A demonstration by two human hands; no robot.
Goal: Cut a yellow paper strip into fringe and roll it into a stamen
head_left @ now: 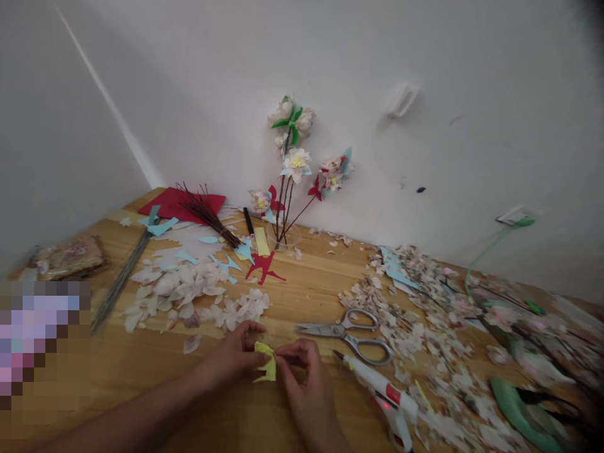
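A small piece of yellow paper (270, 366) with a ragged, cut edge is pinched between both hands near the front of the table. My left hand (243, 352) grips its left side with thumb and fingers. From the other side, the thumb and fingertips of my right hand (304, 374) close on its right edge. Just beyond the right hand lie silver scissors (346, 332), their blades pointing left. To the right of that hand rests a white and red hot glue gun (384, 393) with a red light showing.
Behind stand handmade flowers (296, 162) on brown stems in a clear holder. White petals (189, 283), blue scraps (163, 225), red paper (189, 204) and a stem bundle (214, 220) lie left. Loose petals (425, 333) and a green tape roll (512, 409) cover the right side.
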